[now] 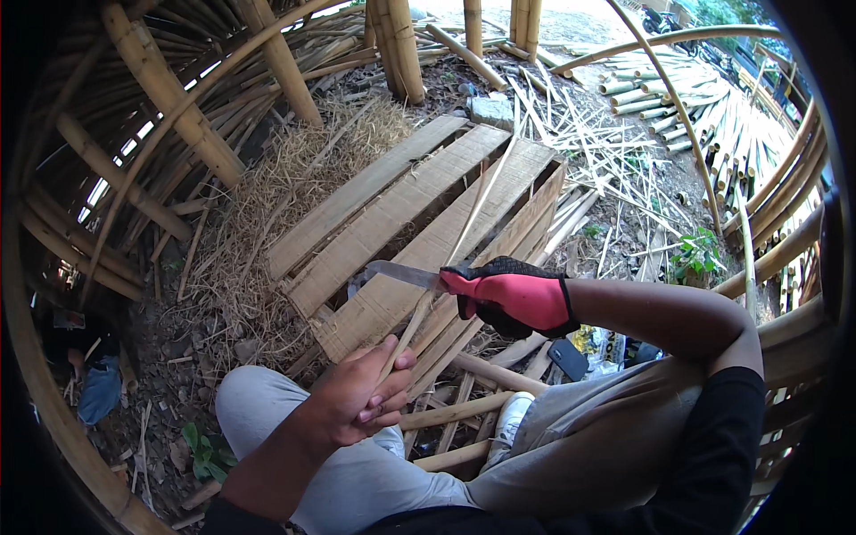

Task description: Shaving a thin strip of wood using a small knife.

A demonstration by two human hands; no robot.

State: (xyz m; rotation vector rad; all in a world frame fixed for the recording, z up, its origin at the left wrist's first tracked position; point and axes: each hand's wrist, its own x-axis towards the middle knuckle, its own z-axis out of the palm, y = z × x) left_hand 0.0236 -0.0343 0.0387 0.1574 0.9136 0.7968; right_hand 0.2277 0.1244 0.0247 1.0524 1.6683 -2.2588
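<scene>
A loose heap of dry, tan straw [290, 192] is lying along the left side of a low platform of pale, flat wooden slats [392, 214]. Just before the near edge of this platform, the bare left hand [367, 392] is curling its fingers around the lower end of a long, thin, pale tan strip [419, 316], of bamboo by its look; this grip is seeming firm, probably for keeping the strip from turning. The strip is slanting over the platform toward its far end, and the slats are perhaps giving it some support. Above the platform, a knife with a long grey metal blade [401, 273] is crossing the strip, its tip pointing left; whether the edge is biting in, I cannot tell. The right hand in a pink and black glove [513, 294] is clasping the mostly hidden handle, likely so that the blade is lying well apart from the bare fingers. Right of the platform's near part, a dark, flat, phone-like rectangle [568, 358] is resting, and farther right, beyond the platform, many pale, hollow bamboo poles [687, 107] are lying stacked.
</scene>
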